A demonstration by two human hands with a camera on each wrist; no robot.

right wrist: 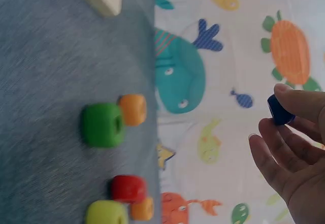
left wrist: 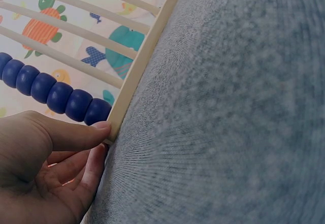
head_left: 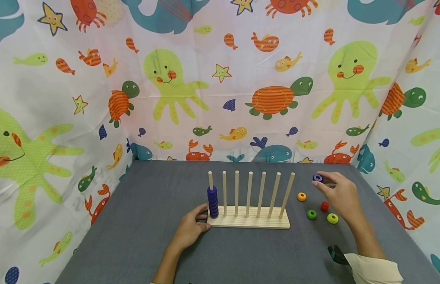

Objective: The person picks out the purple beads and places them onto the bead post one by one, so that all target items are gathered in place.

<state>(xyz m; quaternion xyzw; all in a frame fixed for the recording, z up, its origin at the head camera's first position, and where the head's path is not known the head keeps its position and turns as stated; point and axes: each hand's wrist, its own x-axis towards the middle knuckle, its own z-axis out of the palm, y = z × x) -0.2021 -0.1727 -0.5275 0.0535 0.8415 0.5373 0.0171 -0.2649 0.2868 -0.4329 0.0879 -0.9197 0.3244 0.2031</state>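
Observation:
My right hand (head_left: 342, 193) pinches a dark blue bead (head_left: 317, 178) between thumb and fingertips, raised above the table at the right. In the right wrist view the same bead shows between the thumb and fingers of that hand (right wrist: 299, 142). My left hand (head_left: 189, 227) grips the left end of a wooden peg rack (head_left: 248, 223), thumb on its front edge. On the rack's leftmost peg sits a stack of dark blue beads (head_left: 213, 203), with the peg's top bare above it. In the left wrist view that stack (left wrist: 58, 97) stands close to my thumb.
Loose beads lie on the grey table (head_left: 163, 193) right of the rack: orange (head_left: 301, 197), green (head_left: 312, 214), red (head_left: 324, 206) and yellow (head_left: 332, 218). A second orange bead (right wrist: 142, 209) shows in the right wrist view. A patterned curtain (head_left: 213, 138) hangs behind.

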